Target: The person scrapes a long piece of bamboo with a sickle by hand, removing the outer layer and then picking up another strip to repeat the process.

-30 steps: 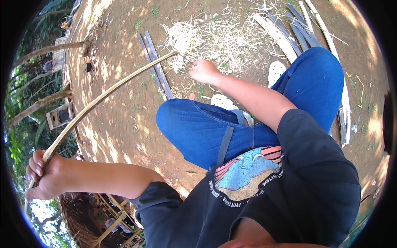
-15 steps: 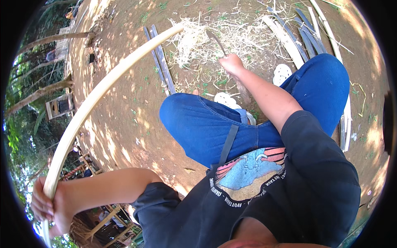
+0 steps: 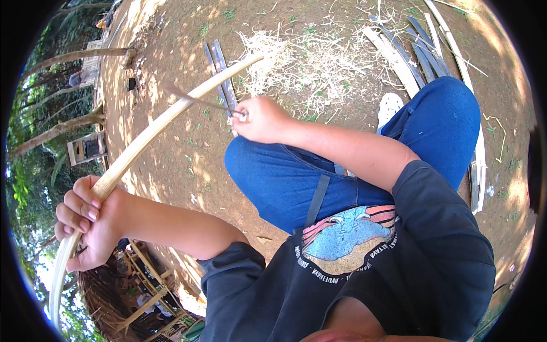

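A long pale strip of split wood or bamboo runs from the lower left up toward the heap of shavings, looking curved in this view. My left hand is wrapped round its lower part, out to the left of my body. Above my left knee, my right hand is closed on the handle of a knife. The knife's dark blade reaches left and crosses the strip at its upper half; its tip is blurred. Most of the handle is hidden in my fist.
Curly pale shavings cover the ground ahead. Two dark strips lie left of them; dark and pale slats lie at the right. My bent knees, in blue jeans, frame the space. Trees and a wooden structure stand at the left.
My right hand has swung left and nearer with the knife, from the shavings to across the strip. My left hand has moved slightly up and right, and the strip has shifted with it.
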A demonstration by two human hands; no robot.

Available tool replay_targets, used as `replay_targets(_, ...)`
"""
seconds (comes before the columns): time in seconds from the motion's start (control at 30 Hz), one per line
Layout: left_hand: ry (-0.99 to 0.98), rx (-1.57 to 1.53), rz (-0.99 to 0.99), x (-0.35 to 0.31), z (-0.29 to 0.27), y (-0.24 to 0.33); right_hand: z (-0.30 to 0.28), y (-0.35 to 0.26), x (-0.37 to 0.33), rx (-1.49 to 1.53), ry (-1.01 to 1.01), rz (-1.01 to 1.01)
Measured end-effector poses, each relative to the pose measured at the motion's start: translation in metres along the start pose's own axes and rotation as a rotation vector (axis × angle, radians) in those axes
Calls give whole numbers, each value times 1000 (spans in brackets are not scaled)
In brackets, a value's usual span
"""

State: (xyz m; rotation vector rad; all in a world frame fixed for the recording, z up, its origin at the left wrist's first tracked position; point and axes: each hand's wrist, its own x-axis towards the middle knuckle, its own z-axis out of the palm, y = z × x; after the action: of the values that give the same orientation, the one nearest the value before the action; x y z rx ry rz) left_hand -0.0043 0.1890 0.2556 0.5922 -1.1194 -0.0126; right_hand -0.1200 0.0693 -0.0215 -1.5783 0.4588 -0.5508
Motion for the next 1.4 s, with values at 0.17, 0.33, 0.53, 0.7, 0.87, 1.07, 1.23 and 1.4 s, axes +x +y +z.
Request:
replay_targets(0.17, 29, 62, 54, -3, 12, -5, 4, 0, -6, -15, 73, -15)
replay_targets(0.33, -29, 32, 54, 4, 35, 30, -35, 77, 14, -174, 28, 308)
replay_targets(0.53, 3, 133, 63, 2, 27, -6, -2, 10, 3, 16, 14, 23)
replay_targets(0.7, 63, -28, 69, 6, 50, 11, -15, 51, 15, 93, 102, 144)
replay_targets(0.87, -36, 39, 39, 12, 27, 5, -23, 62, 21, -49, 65, 221)
replay_targets(1.07, 5, -4, 3, 18, 40, 13, -14, 55, 13, -27, 102, 161)
replay_targets(1.23, -76, 45, 4, 19, 23, 14, -30, 81, 22, -115, 1, 302)
replay_targets(1.4, 98, 98, -22, 17, 20, 10, -13, 49, 8, -71, 45, 191)
